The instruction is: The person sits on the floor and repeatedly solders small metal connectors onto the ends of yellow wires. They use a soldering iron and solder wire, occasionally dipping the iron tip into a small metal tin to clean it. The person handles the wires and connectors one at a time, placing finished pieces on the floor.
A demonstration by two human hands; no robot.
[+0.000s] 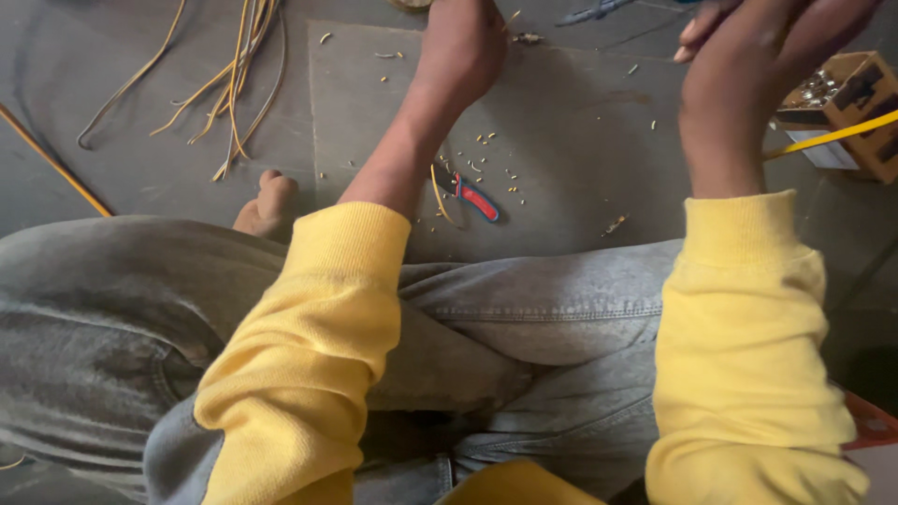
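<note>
My left hand (460,49) reaches forward over a grey mat (561,140), its fingers cut off by the top edge of the view. My right hand (748,65) is raised at the upper right, fingers curled near the top edge; what it holds is hidden. A yellow strand (828,137) runs out from behind that hand toward the right. A small red and blue handled tool (477,198) lies on the mat beside my left forearm, with a short yellow strip (438,194) next to it. Both arms wear yellow sleeves.
Several long yellow strips (234,84) lie on the grey floor at upper left. Small yellow clippings (486,154) dot the mat. A cardboard box (847,112) of small parts stands at right. My crossed legs in grey jeans (524,318) and a bare foot (269,204) fill the foreground.
</note>
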